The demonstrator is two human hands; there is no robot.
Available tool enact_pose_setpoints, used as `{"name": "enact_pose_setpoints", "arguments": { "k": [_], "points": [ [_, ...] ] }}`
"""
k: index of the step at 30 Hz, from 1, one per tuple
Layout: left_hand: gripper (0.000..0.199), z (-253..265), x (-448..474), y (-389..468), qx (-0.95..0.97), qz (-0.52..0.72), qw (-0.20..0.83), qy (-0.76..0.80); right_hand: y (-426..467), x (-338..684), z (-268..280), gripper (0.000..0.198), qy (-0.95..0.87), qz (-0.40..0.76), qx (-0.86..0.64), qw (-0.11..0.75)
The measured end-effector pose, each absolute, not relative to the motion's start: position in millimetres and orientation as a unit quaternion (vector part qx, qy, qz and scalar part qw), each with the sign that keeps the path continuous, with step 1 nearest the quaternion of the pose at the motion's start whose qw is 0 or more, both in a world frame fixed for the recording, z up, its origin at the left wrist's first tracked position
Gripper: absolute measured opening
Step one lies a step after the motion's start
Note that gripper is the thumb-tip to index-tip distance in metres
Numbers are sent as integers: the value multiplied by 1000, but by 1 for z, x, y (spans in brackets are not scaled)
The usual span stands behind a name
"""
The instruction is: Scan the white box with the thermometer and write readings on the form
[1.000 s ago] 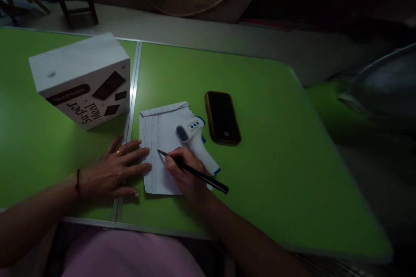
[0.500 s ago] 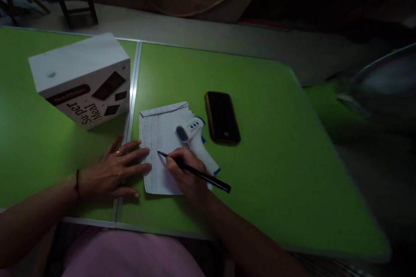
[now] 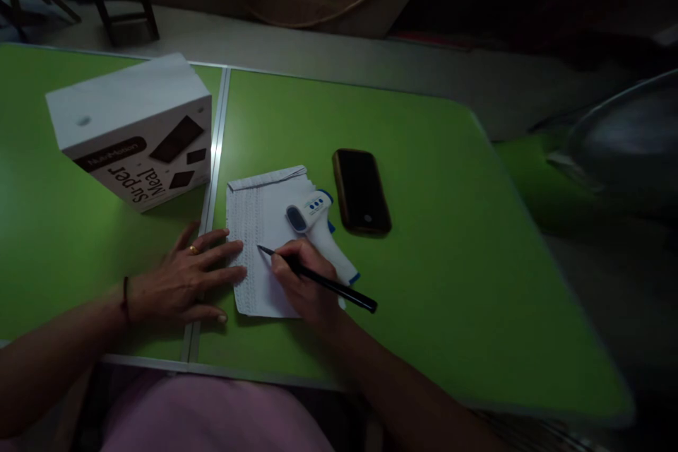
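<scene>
The pen [image 3: 339, 287] is pinched close between the thumb and fingers of the right hand [image 3: 307, 286], its tip aimed at the written columns of the paper [image 3: 272, 293]; whether contact is being made there cannot be told. Across from it, the left hand [image 3: 183, 286] is laid palm down, fingers spread wide with nothing gripped, the paper's left edge covered by the longer fingertips. Just beyond the right knuckles, the thermometer [image 3: 325, 244] is rested across the paper's right side; the phone [image 3: 363, 191] is set near it on the green table [image 3: 450, 282], and the box [image 3: 127, 106] is stood at the left. A slip could be caused by too light a left touch: the paper might be dragged and a line skewed. The thermometer, too, might be nudged by the right hand. The writing is too small to be read, part of the paper is hidden by the right hand, and a shiny shape [image 3: 630, 141] is cut off at the right in the gloom.
</scene>
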State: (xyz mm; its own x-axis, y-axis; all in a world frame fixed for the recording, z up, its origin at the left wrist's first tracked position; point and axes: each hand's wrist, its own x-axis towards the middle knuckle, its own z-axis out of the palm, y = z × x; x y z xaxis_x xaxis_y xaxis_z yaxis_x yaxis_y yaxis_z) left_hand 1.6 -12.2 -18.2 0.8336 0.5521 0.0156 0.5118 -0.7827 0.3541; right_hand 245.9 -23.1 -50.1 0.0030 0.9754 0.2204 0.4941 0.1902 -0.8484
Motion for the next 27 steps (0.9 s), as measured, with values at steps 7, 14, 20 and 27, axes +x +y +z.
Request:
{"name": "enact_pose_setpoints", "arguments": {
  "k": [7, 14, 20, 27],
  "points": [
    [61, -19, 1, -12, 941, 65, 174, 283, -22, 245, -46, 10, -646, 272, -571, 427],
    [61, -20, 1, -12, 941, 58, 171, 288, -20, 245, -46, 11, -644, 266, -568, 438],
    [61, -19, 1, -12, 939, 58, 182, 287, -21, 246, -47, 10, -642, 280, -571, 428],
    [63, -22, 0, -12, 941, 61, 173, 285, -21, 245, -45, 11, -638, 278, -572, 433]
  ]
}}
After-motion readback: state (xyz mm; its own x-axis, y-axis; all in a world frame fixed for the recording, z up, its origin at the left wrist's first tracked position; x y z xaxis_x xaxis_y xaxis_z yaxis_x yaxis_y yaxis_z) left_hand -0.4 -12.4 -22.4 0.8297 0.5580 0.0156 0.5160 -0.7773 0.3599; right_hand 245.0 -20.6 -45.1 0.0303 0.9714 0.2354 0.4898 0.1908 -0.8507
